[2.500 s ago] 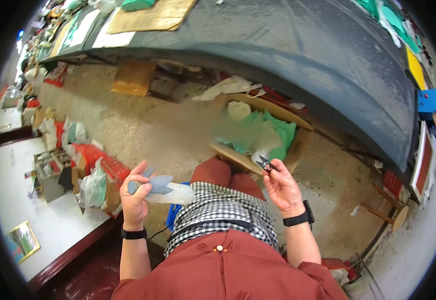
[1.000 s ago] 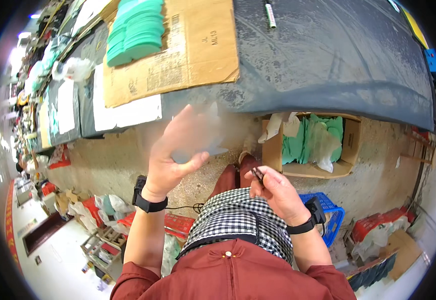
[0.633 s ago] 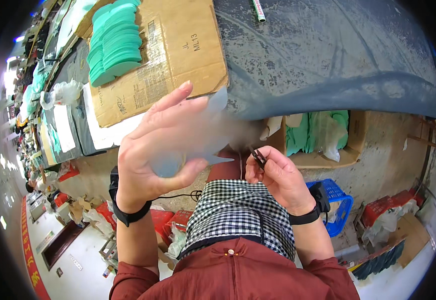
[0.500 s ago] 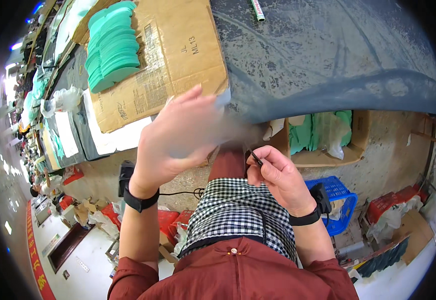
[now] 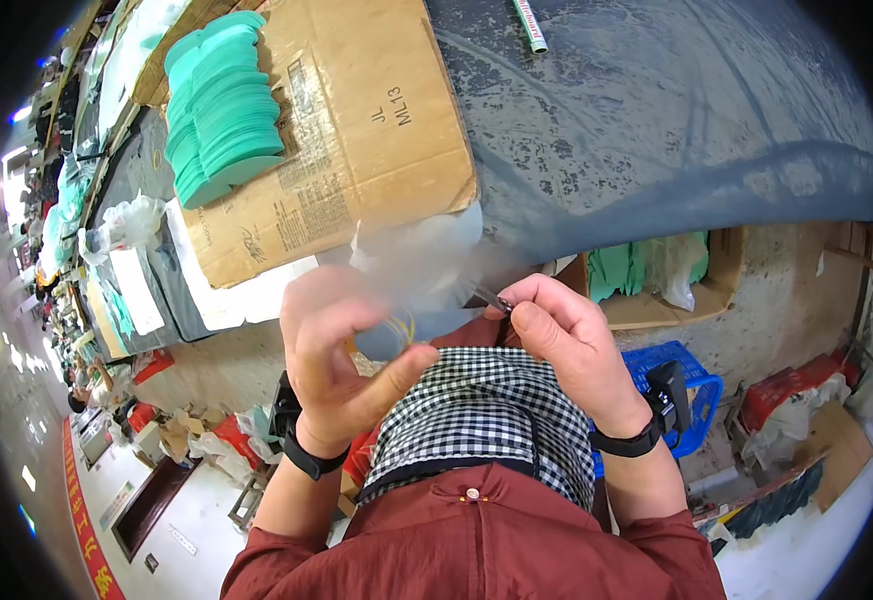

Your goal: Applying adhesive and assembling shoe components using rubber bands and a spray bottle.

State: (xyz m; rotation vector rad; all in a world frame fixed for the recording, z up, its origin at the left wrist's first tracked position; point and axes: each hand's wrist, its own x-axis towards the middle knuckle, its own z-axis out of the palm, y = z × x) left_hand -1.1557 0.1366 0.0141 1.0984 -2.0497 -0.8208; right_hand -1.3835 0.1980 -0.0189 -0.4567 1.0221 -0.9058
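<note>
Left hand: raised before the checked apron, this hand [image 5: 342, 365] is curled, thumb and fingers partly spread around a grey-blue piece [image 5: 382, 343]; blur hides how firmly they close.
Grey-blue piece: in the left palm, beside a thin yellow band [image 5: 404, 328]; whether the band circles it I cannot tell. Probably light and flexible, easily creased, so best held flat across its broad face, thumb opposite the fingers.
Right hand: this hand [image 5: 572, 335] has thumb and forefinger pinched shut on a small dark tool [image 5: 503, 305].
Dark tool: its thin end points toward the left hand; likely light and stiff, best gripped at the thick end.
Apron: black-and-white checked cloth [image 5: 467, 400] below both hands.
Basket: blue plastic [image 5: 702, 395], beside the right wrist.
Counter: dark-covered [image 5: 677, 100], bearing a cardboard sheet [image 5: 387, 150], green stack [image 5: 222, 125] and marker [image 5: 531, 25].
</note>
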